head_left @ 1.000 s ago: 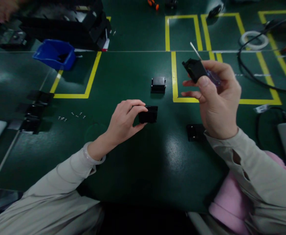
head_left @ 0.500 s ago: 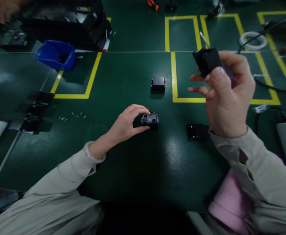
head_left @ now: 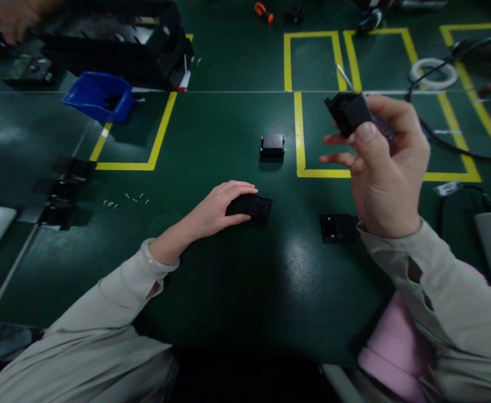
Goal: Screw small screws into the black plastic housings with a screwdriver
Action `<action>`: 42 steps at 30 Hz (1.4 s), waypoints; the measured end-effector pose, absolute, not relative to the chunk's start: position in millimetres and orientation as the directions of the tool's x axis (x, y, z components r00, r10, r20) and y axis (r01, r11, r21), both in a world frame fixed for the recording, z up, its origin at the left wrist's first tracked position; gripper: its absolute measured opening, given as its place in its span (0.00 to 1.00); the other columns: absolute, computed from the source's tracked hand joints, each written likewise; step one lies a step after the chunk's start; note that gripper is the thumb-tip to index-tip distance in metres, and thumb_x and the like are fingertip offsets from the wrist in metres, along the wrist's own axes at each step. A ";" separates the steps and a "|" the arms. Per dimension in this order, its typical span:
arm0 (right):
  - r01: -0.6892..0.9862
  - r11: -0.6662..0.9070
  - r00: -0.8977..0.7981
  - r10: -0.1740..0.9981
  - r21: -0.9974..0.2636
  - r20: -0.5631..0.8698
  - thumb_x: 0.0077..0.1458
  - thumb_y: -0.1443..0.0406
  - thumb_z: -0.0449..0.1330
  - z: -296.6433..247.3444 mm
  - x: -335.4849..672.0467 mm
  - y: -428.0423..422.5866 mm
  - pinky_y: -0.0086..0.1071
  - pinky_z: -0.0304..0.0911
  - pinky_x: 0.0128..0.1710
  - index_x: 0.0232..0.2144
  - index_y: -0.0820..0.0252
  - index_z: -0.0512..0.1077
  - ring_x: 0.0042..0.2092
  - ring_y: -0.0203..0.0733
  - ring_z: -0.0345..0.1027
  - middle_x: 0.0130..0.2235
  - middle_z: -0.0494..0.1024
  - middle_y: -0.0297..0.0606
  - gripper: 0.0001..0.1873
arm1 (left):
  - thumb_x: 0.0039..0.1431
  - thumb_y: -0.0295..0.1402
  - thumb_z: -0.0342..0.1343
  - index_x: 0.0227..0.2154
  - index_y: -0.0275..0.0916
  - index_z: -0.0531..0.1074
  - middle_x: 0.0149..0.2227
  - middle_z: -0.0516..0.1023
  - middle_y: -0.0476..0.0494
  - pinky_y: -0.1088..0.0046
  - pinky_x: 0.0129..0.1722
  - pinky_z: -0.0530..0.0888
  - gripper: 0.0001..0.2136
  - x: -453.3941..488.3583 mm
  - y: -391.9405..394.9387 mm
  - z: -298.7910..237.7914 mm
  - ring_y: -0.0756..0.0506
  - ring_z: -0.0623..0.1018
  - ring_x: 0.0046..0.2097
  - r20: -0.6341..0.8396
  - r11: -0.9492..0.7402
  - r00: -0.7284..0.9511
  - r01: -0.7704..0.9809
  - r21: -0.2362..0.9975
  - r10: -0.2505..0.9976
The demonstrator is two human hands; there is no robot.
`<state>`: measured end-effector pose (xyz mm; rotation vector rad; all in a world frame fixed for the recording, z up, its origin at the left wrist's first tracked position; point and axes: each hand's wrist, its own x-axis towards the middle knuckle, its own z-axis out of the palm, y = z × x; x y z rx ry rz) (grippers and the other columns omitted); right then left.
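Observation:
My left hand curls its thumb and fingers around a black plastic part on the green table; the part's left end is hidden by the hand. Raised at the right, my right hand grips a black box-shaped plastic housing between thumb and fingers. A thin pale rod sticks up behind that housing, and something dark purple shows inside the palm; I cannot tell whether they are one tool. A similar black block sits beyond my left hand. Below my right hand lies another black part, partly covered by the sleeve.
Several small screws lie left of my left hand, near stacked black parts. A blue bin stands beside a large black tray. Another person's hand is at the far left. Cables and a white ring lie right.
The black part under my left hand has turned over, from a side with square openings to a darker side. My right hand has shifted slightly left with the housing.

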<state>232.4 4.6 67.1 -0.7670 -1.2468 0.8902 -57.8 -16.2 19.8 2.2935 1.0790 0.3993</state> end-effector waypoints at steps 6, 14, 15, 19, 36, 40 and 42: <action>-0.140 0.453 0.086 0.891 -0.880 0.445 0.57 0.64 0.67 65.2 233.0 6.0 0.29 0.79 0.32 0.47 0.51 0.76 0.39 0.39 0.80 0.43 0.79 0.35 0.14 | 0.55 0.66 0.55 0.62 0.38 0.64 0.48 0.73 0.38 0.63 0.42 0.76 0.42 -42.9 -28.8 35.8 0.41 0.76 0.44 0.026 -0.389 0.415 0.829 0.402 0.910; -0.024 0.461 0.050 0.887 -0.887 0.460 0.52 0.64 0.71 56.9 234.3 9.8 0.30 0.78 0.33 0.49 0.49 0.75 0.42 0.39 0.79 0.46 0.75 0.35 0.21 | 0.61 0.62 0.51 0.63 0.35 0.62 0.49 0.75 0.34 0.64 0.34 0.74 0.39 -6.5 -41.2 38.2 0.37 0.78 0.44 0.040 -0.408 0.406 0.908 0.091 0.913; 0.015 0.455 0.033 0.889 -0.890 0.456 0.52 0.63 0.71 57.4 234.6 9.1 0.32 0.79 0.35 0.49 0.48 0.75 0.45 0.40 0.78 0.48 0.74 0.35 0.22 | 0.63 0.58 0.53 0.63 0.36 0.62 0.49 0.75 0.34 0.64 0.36 0.75 0.36 -7.6 -40.2 37.9 0.37 0.78 0.45 0.036 -0.409 0.408 0.905 0.113 0.912; 0.145 0.442 0.028 0.892 -0.885 0.450 0.54 0.53 0.69 61.1 234.5 4.2 0.41 0.79 0.46 0.50 0.43 0.74 0.54 0.47 0.73 0.53 0.75 0.36 0.21 | 0.62 0.43 0.59 0.64 0.36 0.58 0.50 0.75 0.38 0.62 0.44 0.77 0.31 -19.2 -35.9 36.2 0.40 0.77 0.49 0.033 -0.428 0.436 0.861 0.276 0.899; 0.387 0.489 -0.437 0.844 -0.782 0.311 0.52 0.62 0.67 64.6 204.2 71.8 0.52 0.67 0.59 0.46 0.54 0.73 0.50 0.50 0.72 0.48 0.78 0.39 0.17 | 0.58 0.41 0.65 0.55 0.36 0.66 0.54 0.71 0.36 0.53 0.55 0.73 0.25 -37.3 -38.6 27.7 0.37 0.73 0.55 0.005 -0.413 0.451 0.814 0.409 0.892; 0.420 0.521 -0.537 0.803 -0.743 0.260 0.51 0.63 0.67 47.7 195.2 104.0 0.50 0.66 0.57 0.45 0.57 0.74 0.50 0.51 0.72 0.48 0.79 0.40 0.18 | 0.57 0.40 0.66 0.52 0.37 0.66 0.53 0.72 0.37 0.53 0.55 0.73 0.24 -40.4 -43.2 28.0 0.37 0.73 0.54 0.001 -0.404 0.449 0.804 0.437 0.894; 0.433 0.500 -0.539 0.811 -0.750 0.230 0.49 0.62 0.68 40.7 193.8 112.6 0.48 0.68 0.55 0.44 0.57 0.76 0.48 0.50 0.72 0.46 0.79 0.40 0.17 | 0.57 0.41 0.66 0.52 0.38 0.66 0.53 0.72 0.37 0.53 0.54 0.73 0.24 -46.0 -47.3 28.1 0.37 0.73 0.54 -0.007 -0.395 0.447 0.798 0.456 0.895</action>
